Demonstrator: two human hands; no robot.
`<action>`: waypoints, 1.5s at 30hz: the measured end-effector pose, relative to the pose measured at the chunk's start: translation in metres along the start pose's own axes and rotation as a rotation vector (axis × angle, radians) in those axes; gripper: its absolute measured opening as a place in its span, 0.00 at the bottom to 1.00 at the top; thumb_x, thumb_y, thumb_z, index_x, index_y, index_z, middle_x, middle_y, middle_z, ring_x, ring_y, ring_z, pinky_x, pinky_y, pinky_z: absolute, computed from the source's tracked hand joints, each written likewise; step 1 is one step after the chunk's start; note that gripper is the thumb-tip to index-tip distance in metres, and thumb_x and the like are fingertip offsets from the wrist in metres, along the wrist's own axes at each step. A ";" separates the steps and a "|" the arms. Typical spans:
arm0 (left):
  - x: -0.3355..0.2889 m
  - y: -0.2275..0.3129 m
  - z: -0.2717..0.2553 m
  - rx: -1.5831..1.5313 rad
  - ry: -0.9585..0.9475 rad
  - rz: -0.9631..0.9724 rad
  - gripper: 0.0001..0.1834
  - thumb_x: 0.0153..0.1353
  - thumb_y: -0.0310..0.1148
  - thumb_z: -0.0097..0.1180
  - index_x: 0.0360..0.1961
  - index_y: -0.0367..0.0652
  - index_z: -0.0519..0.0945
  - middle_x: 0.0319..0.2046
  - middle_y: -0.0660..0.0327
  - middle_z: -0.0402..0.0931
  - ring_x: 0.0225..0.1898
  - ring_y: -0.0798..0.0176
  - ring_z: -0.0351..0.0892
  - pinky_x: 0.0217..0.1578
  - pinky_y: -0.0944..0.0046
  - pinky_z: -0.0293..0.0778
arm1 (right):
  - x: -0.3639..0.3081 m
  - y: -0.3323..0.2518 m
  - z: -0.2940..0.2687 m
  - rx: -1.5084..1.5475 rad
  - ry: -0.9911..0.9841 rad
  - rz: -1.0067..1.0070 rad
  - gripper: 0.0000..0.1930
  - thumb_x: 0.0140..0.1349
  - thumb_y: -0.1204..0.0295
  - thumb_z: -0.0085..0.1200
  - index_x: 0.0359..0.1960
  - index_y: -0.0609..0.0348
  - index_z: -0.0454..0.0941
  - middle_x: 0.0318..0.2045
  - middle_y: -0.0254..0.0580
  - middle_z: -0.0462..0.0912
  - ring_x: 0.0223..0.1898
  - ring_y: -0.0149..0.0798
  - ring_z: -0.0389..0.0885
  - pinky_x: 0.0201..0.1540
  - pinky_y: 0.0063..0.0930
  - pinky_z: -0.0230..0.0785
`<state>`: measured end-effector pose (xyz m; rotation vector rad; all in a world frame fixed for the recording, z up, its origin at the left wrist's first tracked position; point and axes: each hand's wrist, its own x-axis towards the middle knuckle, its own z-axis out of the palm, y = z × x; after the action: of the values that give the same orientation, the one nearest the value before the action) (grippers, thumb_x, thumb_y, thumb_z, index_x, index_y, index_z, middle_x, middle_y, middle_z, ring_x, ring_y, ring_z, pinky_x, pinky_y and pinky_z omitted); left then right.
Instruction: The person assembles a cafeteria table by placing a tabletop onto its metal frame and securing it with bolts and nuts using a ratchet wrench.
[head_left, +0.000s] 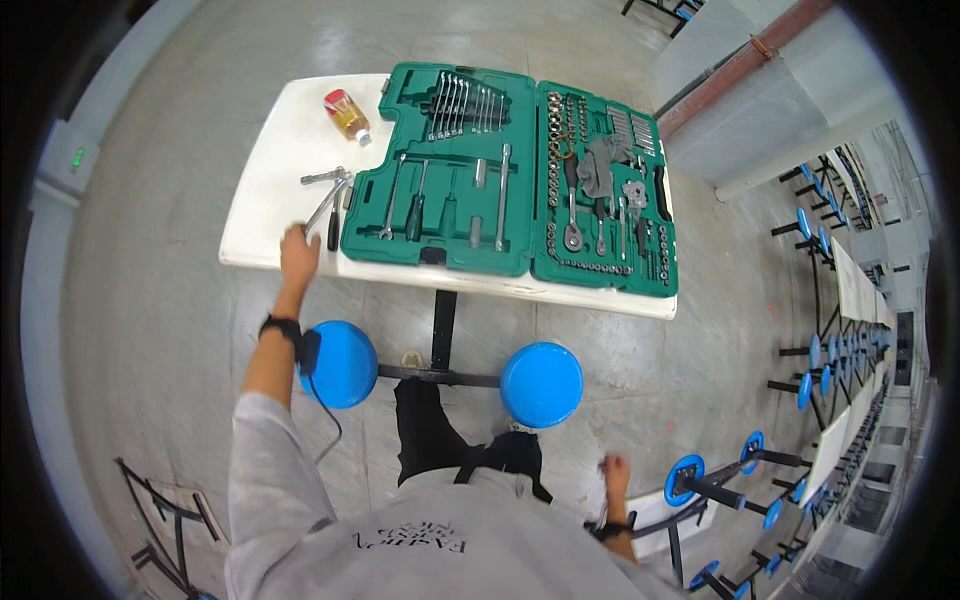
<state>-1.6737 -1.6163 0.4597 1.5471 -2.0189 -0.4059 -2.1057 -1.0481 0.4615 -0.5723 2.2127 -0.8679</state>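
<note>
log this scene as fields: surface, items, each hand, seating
surface: white rectangular table
items: open green plastic tool case; plastic bottle of yellow liquid, red label
left hand: at near end of long silver metal tool, grip unclear
right hand: lowered, away from table, nothing visible in it
seating: two round blue stools, black metal frame

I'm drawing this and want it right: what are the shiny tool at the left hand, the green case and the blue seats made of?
Shiny tool: probably polished steel; silvery with bright glints. Green case: likely hard plastic, satin; tool-shaped hollows look moulded in. Blue seats: smooth, slightly glossy, perhaps plastic; one even colour with soft shine, though painted metal is possible.
</note>
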 end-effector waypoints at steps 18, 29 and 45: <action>0.210 -0.134 0.106 0.047 -0.307 0.832 0.15 0.59 0.34 0.40 0.29 0.30 0.72 0.24 0.44 0.71 0.27 0.41 0.69 0.30 0.52 0.67 | -0.316 -0.088 0.201 0.634 0.426 0.723 0.15 0.58 0.59 0.46 0.34 0.59 0.75 0.25 0.33 0.78 0.26 0.27 0.75 0.28 0.24 0.67; 0.218 -0.108 0.039 0.717 -0.386 0.961 0.10 0.55 0.30 0.42 0.29 0.32 0.72 0.26 0.48 0.72 0.29 0.47 0.72 0.31 0.56 0.69 | -0.457 -0.054 0.298 0.807 0.424 0.834 0.12 0.54 0.68 0.48 0.32 0.65 0.75 0.22 0.40 0.77 0.23 0.33 0.76 0.29 0.24 0.69; -0.284 -0.148 -0.182 0.550 -0.346 -0.153 0.16 0.54 0.37 0.47 0.27 0.30 0.75 0.27 0.42 0.75 0.33 0.40 0.75 0.33 0.49 0.70 | -0.676 0.011 0.359 0.852 0.383 1.087 0.13 0.58 0.64 0.46 0.39 0.57 0.73 0.28 0.35 0.79 0.30 0.29 0.76 0.32 0.22 0.64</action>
<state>-1.3986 -1.3715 0.4532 2.0868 -2.4243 -0.1880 -1.3935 -0.7836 0.5514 1.1590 1.7547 -1.1654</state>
